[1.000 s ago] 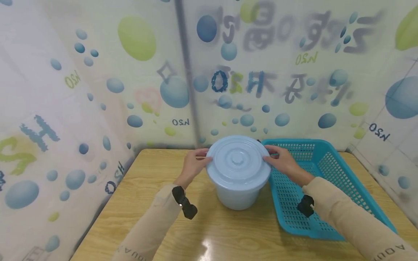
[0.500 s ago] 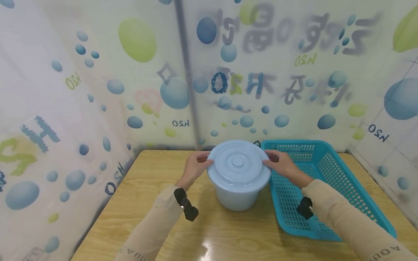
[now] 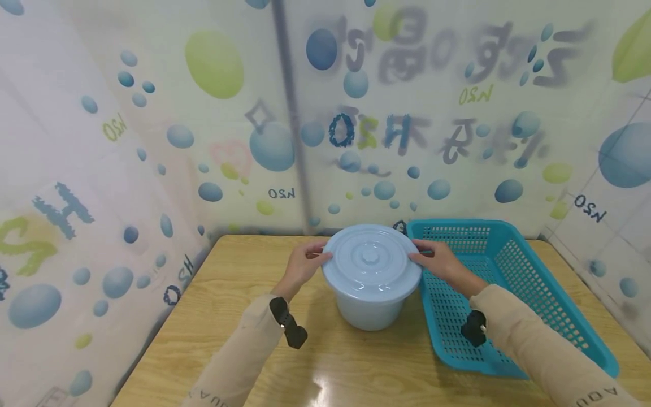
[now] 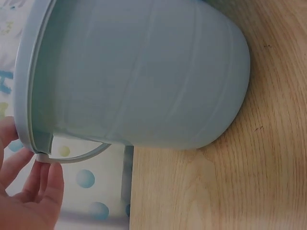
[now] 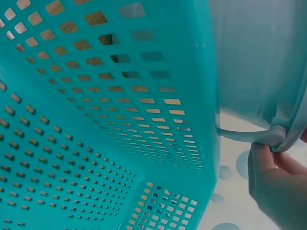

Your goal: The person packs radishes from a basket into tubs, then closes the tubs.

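Note:
A pale blue plastic bucket [image 3: 370,314] stands on the table with its round, knobbed lid [image 3: 371,274] over the top. My left hand [image 3: 304,264] grips the left edge of the lid. In the left wrist view, its fingers [image 4: 50,184] are tucked under the rim, by the joint of the bucket's handle [image 4: 85,156]. On the opposite side my right hand [image 3: 441,263] pinches the lid's edge, thumb on top. Its fingers [image 5: 261,165] touch the rim beside the other handle joint in the right wrist view. The bucket's inside is hidden.
A turquoise perforated basket [image 3: 564,294] stands close against the bucket's right side, beneath my right forearm. Wooden tabletop [image 3: 244,316] lies to the left and in front. A patterned sheet wall [image 3: 244,141] borders the table's back edge.
The lid's far edge has sunk, so the lid lies flatter on the bucket. Both hands have come down slightly with it. The bucket and basket stay where they were.

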{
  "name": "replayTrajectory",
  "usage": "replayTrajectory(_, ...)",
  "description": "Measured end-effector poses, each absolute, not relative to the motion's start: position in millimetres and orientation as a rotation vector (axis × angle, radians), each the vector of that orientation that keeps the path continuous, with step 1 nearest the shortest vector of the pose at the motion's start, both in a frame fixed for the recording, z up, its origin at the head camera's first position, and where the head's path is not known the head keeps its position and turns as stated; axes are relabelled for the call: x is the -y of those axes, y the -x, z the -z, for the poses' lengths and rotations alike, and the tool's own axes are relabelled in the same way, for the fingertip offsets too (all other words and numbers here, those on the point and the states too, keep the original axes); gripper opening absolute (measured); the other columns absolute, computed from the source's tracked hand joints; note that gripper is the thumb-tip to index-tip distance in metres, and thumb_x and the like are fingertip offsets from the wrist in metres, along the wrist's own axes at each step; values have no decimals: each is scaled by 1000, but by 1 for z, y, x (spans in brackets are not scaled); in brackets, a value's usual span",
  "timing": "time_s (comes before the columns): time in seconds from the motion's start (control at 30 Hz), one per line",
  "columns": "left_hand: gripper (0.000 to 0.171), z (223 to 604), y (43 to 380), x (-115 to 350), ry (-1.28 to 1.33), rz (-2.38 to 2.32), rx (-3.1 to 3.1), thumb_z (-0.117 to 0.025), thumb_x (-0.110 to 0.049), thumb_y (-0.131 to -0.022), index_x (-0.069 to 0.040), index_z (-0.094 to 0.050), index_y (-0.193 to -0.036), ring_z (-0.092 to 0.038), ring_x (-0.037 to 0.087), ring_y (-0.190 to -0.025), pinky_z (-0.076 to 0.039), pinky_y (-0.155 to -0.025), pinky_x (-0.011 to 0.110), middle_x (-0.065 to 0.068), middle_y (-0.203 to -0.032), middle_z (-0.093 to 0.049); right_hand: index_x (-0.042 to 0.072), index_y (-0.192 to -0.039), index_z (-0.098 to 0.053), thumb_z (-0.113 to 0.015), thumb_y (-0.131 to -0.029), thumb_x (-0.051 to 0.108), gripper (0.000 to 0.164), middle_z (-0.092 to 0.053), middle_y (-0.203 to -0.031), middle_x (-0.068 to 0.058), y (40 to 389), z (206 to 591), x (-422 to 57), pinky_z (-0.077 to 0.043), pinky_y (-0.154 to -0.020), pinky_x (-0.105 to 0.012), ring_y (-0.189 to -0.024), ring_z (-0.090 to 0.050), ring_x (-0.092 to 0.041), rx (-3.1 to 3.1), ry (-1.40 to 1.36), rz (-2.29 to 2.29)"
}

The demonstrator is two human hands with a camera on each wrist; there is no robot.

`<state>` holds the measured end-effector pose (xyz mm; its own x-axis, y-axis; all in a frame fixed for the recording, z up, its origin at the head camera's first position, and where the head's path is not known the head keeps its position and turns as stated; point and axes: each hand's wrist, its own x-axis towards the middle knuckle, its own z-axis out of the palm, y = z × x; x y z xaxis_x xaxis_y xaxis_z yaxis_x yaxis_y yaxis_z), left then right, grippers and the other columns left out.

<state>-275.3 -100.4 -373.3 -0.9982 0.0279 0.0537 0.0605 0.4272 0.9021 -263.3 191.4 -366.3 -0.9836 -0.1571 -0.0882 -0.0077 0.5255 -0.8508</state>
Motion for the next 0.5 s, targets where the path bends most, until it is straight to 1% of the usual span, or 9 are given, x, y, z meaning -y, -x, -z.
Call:
replayTrajectory(0.33, 32, 378, 276, 101, 79, 1702, 2589, -63, -21, -81, -13, -61, -113, -56, 20, -94, -46, -78, 34, 6, -103, -59, 1, -136, -31, -52, -90, 24, 55, -39, -130, -22, 260, 366, -190, -36, -92, -47, -116, -40, -37, -2587, 144, 1489)
replayTrajectory(0.5, 35, 378, 275, 103, 91, 1713, 2577, -62, -22, -82, -10, -59, -115, -55, 22, -97, -46, -79, 34, 8, -107, -58, 1, -136, -29, -49, -91, 30, 57, -37, -131, -23, 259, 364, -192, -36, -92, -47, -117, -38, -37, -2617, 155, 1445)
